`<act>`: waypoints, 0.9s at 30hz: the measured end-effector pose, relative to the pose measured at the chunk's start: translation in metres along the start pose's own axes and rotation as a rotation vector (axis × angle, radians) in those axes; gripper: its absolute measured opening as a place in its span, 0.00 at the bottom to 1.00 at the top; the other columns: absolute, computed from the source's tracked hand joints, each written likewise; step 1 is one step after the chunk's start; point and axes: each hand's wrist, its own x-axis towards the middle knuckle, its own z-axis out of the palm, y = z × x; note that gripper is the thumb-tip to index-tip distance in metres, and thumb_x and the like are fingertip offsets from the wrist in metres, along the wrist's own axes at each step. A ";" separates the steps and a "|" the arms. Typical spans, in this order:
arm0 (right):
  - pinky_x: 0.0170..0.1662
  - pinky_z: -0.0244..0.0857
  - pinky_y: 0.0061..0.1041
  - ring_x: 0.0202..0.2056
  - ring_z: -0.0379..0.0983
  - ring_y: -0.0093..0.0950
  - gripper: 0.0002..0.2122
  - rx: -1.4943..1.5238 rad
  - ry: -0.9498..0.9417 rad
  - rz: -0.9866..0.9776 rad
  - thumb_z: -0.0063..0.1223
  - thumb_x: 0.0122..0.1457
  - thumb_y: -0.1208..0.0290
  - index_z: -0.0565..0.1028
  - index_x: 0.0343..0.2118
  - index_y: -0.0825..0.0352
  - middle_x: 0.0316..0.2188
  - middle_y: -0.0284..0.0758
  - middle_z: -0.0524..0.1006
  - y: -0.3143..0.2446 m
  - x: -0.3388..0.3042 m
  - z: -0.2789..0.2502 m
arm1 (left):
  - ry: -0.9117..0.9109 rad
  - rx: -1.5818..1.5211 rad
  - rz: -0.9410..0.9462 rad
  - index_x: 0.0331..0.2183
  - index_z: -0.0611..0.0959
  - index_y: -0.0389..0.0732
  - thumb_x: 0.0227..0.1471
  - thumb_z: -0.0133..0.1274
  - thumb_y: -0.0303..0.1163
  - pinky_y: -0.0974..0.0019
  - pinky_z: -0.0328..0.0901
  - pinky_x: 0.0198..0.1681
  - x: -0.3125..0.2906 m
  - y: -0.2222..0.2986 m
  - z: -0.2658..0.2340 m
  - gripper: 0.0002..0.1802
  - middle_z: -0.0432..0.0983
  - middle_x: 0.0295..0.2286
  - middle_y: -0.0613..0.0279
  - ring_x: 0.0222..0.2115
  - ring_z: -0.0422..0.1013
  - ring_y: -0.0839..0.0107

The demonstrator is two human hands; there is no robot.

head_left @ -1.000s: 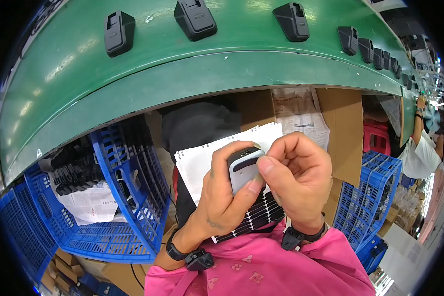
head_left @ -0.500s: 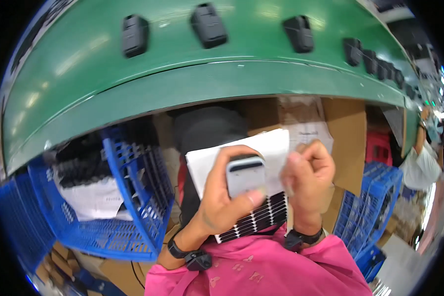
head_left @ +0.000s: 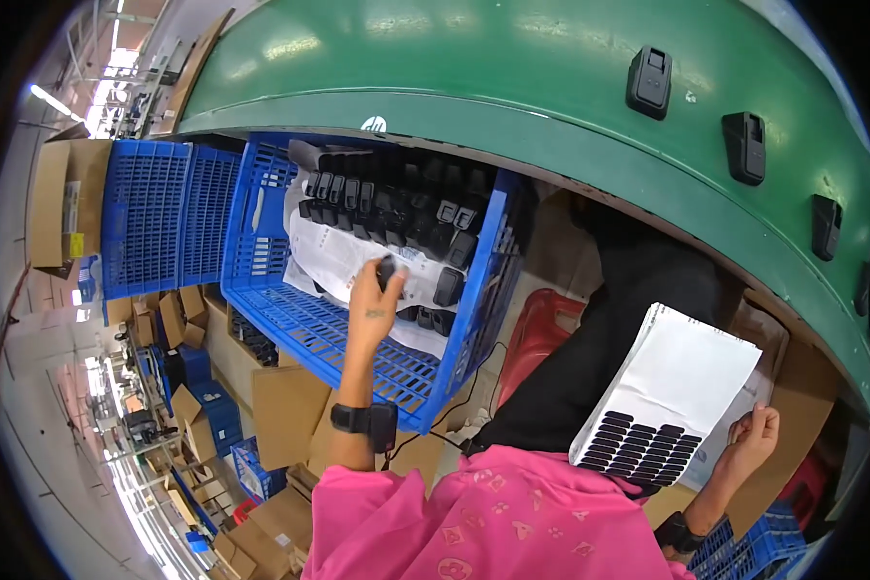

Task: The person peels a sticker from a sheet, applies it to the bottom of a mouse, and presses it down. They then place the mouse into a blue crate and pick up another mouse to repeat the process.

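My left hand (head_left: 370, 300) reaches into a blue plastic crate (head_left: 314, 338) on the left, its fingers closed round a small black plastic device (head_left: 387, 273). Beneath it a white paper sheet (head_left: 324, 256) lines the crate, with rows of similar black devices (head_left: 387, 213) standing at the far side. A stack of white label sheets (head_left: 691, 372) rests on my lap, printed with rows of black rounded stickers (head_left: 638, 449) at the near end. Just right of the stack is my right hand (head_left: 754, 435), its fingers curled together; whether anything small sits between them is hidden.
Several black devices (head_left: 744, 147) lie spaced along the green workbench (head_left: 551, 72). Its front edge runs above the crate and my legs. A red stool (head_left: 541, 333) stands beside the crate. Cardboard boxes (head_left: 290, 406) are on the floor at left, and another blue crate (head_left: 754, 546) is at lower right.
The view has swung left. My left hand has carried the device from above the label sheets into the blue crate. My right hand has moved away to the right of the sheets.
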 end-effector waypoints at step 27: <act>0.41 0.66 0.22 0.35 0.73 0.23 0.16 0.005 -0.192 -0.160 0.55 0.53 0.77 0.66 0.43 0.74 0.34 0.38 0.77 0.027 -0.085 0.017 | 0.201 0.191 0.132 0.47 0.69 0.25 0.52 0.50 0.43 0.52 0.62 0.48 0.002 -0.027 0.055 0.30 0.66 0.43 0.34 0.45 0.65 0.40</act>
